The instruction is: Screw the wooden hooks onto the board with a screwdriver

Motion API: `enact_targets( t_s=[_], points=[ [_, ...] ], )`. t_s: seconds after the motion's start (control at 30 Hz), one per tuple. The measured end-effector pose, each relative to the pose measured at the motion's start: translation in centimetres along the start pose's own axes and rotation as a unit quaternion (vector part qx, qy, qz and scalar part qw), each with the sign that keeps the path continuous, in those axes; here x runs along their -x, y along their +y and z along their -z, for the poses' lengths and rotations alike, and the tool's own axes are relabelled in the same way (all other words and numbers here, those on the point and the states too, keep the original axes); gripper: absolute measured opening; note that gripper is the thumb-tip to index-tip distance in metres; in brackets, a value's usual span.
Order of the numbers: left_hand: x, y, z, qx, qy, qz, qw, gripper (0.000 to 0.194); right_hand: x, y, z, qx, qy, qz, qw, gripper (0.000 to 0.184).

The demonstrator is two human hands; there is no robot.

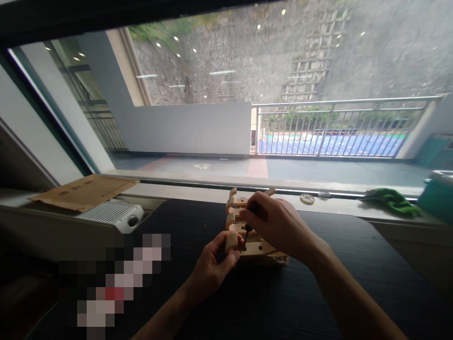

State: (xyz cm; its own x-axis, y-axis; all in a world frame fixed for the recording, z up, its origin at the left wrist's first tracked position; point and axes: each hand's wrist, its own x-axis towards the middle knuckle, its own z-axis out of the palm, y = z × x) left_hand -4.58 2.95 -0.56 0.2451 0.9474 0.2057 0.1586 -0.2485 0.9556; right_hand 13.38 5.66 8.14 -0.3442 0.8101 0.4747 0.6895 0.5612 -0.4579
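Observation:
On the dark table lies a small wooden rack (253, 248) with several curved, hook-like ends along its left side. My right hand (272, 215) is closed around the dark handle of a screwdriver (247, 231). The shaft points down, its tip at a hole in the nearest wooden slat. My left hand (215, 262) grips the curved end (231, 242) of that slat between thumb and fingers. Another dark hole shows to the right of the screwdriver tip. Part of the rack is hidden behind my right hand.
The black table (311, 293) reaches the window sill (191, 191). A roll of tape (307, 199) and a green cloth (391, 202) lie on the sill, near a teal container (437, 196). At left are a brown paper envelope (88, 191) and a white radiator (113, 215).

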Motion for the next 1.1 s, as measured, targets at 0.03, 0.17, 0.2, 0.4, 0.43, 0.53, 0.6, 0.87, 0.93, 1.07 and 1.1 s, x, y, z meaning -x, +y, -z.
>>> enact_targets(
  t_s=[0.03,0.17,0.2,0.4,0.43,0.53,0.6,0.87,0.93,1.07,1.1],
  points=[
    [0.0,0.01,-0.01,0.001,-0.001,-0.002,1.0,0.018,0.09,-0.08,0.14,-0.005,-0.002,0.01,1.0,0.018],
    [0.06,-0.03,-0.03,0.006,-0.009,0.001,1.0,0.017,0.32,-0.34,0.56,-0.023,-0.019,0.041,0.999,0.009],
    [0.07,-0.06,-0.03,0.006,-0.01,0.002,1.0,0.017,0.33,-0.36,0.58,-0.021,-0.022,0.041,0.999,0.009],
    [0.06,-0.3,-0.02,0.008,-0.009,0.0,1.0,0.017,0.03,-0.19,0.07,-0.002,-0.003,-0.002,1.0,0.024],
    [0.05,-0.3,-0.03,0.008,-0.009,-0.001,1.0,0.017,0.0,-0.19,0.01,0.0,-0.001,-0.006,1.0,0.025],
    [0.06,-0.16,-0.09,0.011,-0.007,-0.003,1.0,0.016,0.08,-0.27,0.12,0.005,-0.003,-0.001,1.0,0.022],
    [0.1,0.03,-0.13,0.015,-0.009,-0.004,1.0,0.016,0.24,-0.38,0.33,-0.002,-0.009,0.014,1.0,0.016],
    [0.14,0.1,-0.1,0.014,-0.013,-0.008,1.0,0.013,0.4,-0.81,0.16,0.004,-0.027,0.031,0.999,0.013],
    [0.12,-0.08,-0.09,0.013,-0.012,-0.013,1.0,0.014,0.22,-0.55,-0.08,0.02,-0.022,0.012,0.999,0.018],
    [0.15,-0.39,-0.21,0.016,-0.003,-0.014,1.0,0.012,-0.04,0.05,-0.29,0.045,-0.007,-0.01,0.999,0.021],
    [0.16,-0.46,-0.25,0.021,-0.002,-0.016,1.0,0.012,0.0,0.08,-0.29,0.049,-0.008,-0.01,0.999,0.02]
  ],
)
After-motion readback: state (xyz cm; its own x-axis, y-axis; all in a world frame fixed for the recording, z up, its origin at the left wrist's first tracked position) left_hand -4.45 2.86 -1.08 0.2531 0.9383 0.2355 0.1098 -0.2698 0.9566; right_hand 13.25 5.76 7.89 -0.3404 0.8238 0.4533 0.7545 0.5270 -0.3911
